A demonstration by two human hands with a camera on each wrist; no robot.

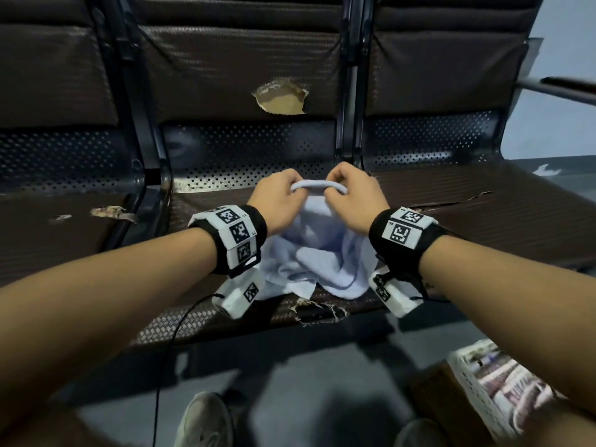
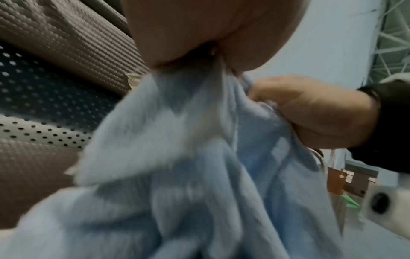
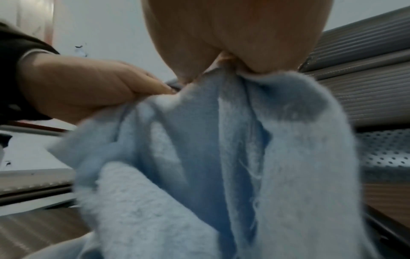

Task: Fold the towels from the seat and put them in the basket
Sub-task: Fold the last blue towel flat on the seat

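Note:
A light blue towel (image 1: 317,250) lies crumpled on the middle seat (image 1: 206,208) of a brown bench, its top edge lifted. My left hand (image 1: 280,196) and right hand (image 1: 350,193) pinch that edge side by side, a short span of hem stretched between them. In the left wrist view the towel (image 2: 177,157) hangs from my left hand (image 2: 206,40), with the right hand (image 2: 310,112) gripping beside it. In the right wrist view the towel (image 3: 221,166) drops from my right hand (image 3: 239,38), the left hand (image 3: 88,87) at its side. A white basket (image 1: 493,385) stands on the floor at lower right.
The bench has torn upholstery on its backrest (image 1: 280,98) and front edge (image 1: 319,309). A perforated metal panel (image 1: 251,150) runs behind the seat. My shoes (image 1: 206,421) are on the grey floor below. A black cable (image 1: 167,359) hangs from my left wrist.

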